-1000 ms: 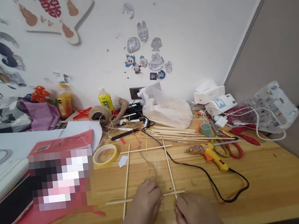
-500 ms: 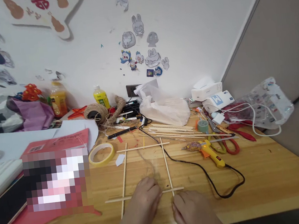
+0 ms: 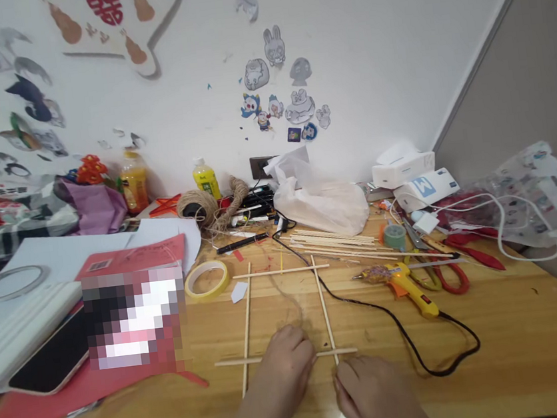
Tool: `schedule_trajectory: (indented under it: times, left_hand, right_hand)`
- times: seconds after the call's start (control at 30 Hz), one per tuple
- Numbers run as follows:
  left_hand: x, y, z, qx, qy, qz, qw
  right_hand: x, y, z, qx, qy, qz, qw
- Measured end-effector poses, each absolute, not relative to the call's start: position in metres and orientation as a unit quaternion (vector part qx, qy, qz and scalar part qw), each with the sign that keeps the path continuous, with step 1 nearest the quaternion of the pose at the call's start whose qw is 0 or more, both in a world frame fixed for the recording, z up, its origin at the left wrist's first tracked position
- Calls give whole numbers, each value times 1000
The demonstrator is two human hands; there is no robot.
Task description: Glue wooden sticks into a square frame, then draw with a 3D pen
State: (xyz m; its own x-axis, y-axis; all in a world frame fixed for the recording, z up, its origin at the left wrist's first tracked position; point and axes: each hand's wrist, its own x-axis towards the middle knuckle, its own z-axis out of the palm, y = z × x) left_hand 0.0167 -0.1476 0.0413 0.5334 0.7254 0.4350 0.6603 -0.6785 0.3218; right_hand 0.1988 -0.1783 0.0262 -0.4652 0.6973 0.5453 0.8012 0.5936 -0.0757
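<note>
Several thin wooden sticks lie crossed as a square frame on the table. My left hand [image 3: 290, 362] is closed over the near crosswise stick [image 3: 230, 363], its fingertips hidden beneath it. A thin strand of twine [image 3: 291, 296] runs from the back of the table down to that hand. My right hand [image 3: 369, 386] is curled around the near end of the right lengthwise stick [image 3: 325, 311], just below the crossing. The left lengthwise stick [image 3: 247, 323] and the far crosswise stick [image 3: 280, 272] lie untouched.
A yellow glue gun [image 3: 413, 287] with a black cord [image 3: 397, 323] lies to the right, by red-handled scissors [image 3: 452, 278]. Loose sticks [image 3: 337, 237] and a twine ball [image 3: 196, 208] are behind. A yellow tape roll [image 3: 207, 281] and a phone [image 3: 51, 359] lie left.
The camera view has turned slightly left, so everything sits further right in the picture. Both hands keep the same places on the sticks.
</note>
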Motion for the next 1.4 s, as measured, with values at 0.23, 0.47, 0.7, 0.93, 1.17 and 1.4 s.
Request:
schedule_trajectory:
  times: [0.23, 0.47, 0.7, 0.93, 1.17, 1.4]
  left_hand:
    - [18, -147, 43, 874, 399, 270, 67]
    - [19, -148, 45, 872, 398, 278, 61]
    - [20, -150, 48, 871, 399, 282, 52]
    - [20, -152, 49, 867, 403, 286, 69]
    - [21, -153, 47, 869, 402, 282, 63]
    - [21, -152, 48, 869, 401, 282, 63]
  right_hand:
    - [200, -178, 24, -437, -855, -94, 264]
    - [199, -179, 24, -440, -852, -99, 265]
    - [198, -179, 25, -441, -851, -105, 265]
    - [199, -179, 23, -441, -852, -99, 264]
    - [200, -178, 21, -438, -853, -91, 268]
    - [200, -179, 22, -440, -852, -92, 268]
